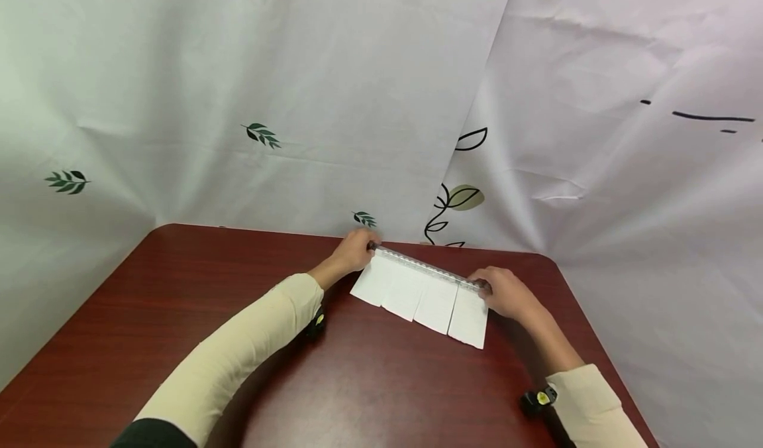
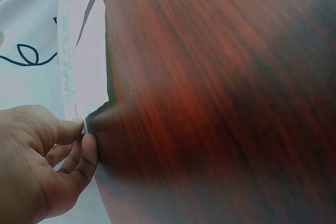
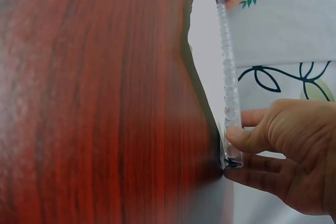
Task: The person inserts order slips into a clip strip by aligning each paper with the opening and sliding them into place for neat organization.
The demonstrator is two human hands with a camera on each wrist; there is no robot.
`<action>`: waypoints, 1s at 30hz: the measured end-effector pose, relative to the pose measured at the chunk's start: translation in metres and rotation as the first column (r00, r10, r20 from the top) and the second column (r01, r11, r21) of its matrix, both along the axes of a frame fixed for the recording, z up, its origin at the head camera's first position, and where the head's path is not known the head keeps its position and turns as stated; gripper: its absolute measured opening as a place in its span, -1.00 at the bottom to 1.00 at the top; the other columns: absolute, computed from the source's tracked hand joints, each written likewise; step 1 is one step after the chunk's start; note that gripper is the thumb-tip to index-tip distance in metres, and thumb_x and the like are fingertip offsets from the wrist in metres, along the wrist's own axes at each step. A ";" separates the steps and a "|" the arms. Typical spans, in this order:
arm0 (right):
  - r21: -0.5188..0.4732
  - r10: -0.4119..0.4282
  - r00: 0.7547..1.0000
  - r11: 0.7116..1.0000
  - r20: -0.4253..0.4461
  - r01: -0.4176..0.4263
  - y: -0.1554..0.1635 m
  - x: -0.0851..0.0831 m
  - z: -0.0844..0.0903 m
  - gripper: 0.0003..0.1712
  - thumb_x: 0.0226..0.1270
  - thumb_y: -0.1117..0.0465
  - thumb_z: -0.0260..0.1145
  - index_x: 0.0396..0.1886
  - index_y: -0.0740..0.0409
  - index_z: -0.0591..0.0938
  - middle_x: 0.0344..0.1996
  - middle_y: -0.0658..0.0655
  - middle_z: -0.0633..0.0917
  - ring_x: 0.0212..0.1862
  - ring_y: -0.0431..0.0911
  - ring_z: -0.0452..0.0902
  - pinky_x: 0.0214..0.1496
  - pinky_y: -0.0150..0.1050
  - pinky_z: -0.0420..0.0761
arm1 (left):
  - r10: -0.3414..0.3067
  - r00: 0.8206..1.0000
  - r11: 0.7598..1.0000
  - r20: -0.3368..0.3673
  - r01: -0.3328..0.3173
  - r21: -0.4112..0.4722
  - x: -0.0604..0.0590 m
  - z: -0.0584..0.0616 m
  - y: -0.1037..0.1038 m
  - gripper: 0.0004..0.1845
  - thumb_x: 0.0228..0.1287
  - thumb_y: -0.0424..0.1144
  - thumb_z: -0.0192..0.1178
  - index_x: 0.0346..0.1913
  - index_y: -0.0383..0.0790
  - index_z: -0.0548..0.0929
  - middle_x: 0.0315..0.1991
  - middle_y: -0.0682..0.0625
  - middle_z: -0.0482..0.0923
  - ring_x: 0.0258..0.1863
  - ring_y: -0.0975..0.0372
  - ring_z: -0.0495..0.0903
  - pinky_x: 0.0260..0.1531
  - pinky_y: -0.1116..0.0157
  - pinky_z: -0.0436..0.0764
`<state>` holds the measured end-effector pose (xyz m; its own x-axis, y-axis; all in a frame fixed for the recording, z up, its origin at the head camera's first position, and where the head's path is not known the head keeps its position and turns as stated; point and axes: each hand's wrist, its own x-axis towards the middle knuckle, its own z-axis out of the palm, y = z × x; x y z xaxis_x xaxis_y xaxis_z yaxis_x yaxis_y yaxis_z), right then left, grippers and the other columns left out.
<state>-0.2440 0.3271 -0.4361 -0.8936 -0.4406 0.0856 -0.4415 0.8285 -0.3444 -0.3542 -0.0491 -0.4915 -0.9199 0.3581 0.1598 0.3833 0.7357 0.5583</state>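
Note:
A clear plastic strip (image 1: pixel 426 267) runs slantwise between the two hands near the far edge of the table. Several white paper pieces (image 1: pixel 434 302) lie side by side along it, with narrow slits between them and uneven lower edges. My left hand (image 1: pixel 356 249) pinches the strip's far left end between thumb and fingers. At the right end, my right hand (image 1: pixel 503 291) grips the strip, its thumb on the near face and its fingers behind. In the right wrist view the strip (image 3: pixel 229 72) looks thick and see-through, with a bumpy pattern inside.
The reddish-brown wooden table (image 1: pixel 357 382) has rounded far corners. Behind it hangs a pale cloth (image 1: pixel 334 103) with printed leaves, close to the table's far edge. A small black device (image 1: pixel 539 398) is worn at the right wrist.

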 end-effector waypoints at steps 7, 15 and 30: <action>-0.002 0.005 0.999 1.000 -0.049 -0.006 -0.004 -0.004 -0.003 -0.58 0.36 0.60 0.28 0.10 0.30 0.84 -0.19 0.15 0.80 -0.18 -0.06 0.60 -0.06 -0.06 0.66 | -0.021 1.000 0.999 -0.020 0.020 -0.025 -0.001 -0.003 -0.010 -0.72 0.51 -0.51 0.25 0.11 -0.29 0.85 0.16 -0.19 0.77 0.14 0.01 0.72 0.19 0.01 0.76; 0.001 0.011 0.998 1.000 -0.067 -0.011 -0.016 -0.016 -0.003 -0.58 0.38 0.59 0.27 0.08 0.25 0.86 -0.18 0.13 0.81 -0.19 -0.08 0.61 -0.06 -0.07 0.67 | -0.016 1.000 0.999 -0.012 0.015 -0.032 0.033 0.032 -0.028 -0.78 0.50 -0.50 0.29 0.09 -0.35 0.83 0.09 -0.24 0.75 0.07 -0.04 0.72 0.13 0.02 0.75; 0.046 0.104 0.995 0.994 0.007 -0.104 -0.065 -0.053 0.011 -0.56 0.41 0.58 0.19 0.06 0.26 0.87 -0.06 0.21 0.89 0.02 0.10 0.81 0.14 0.07 0.80 | 0.087 0.993 0.995 0.077 -0.083 -0.052 0.054 0.053 -0.077 -0.74 0.62 -0.41 0.28 0.23 -0.32 0.79 0.17 -0.24 0.77 0.20 -0.10 0.73 0.23 -0.11 0.72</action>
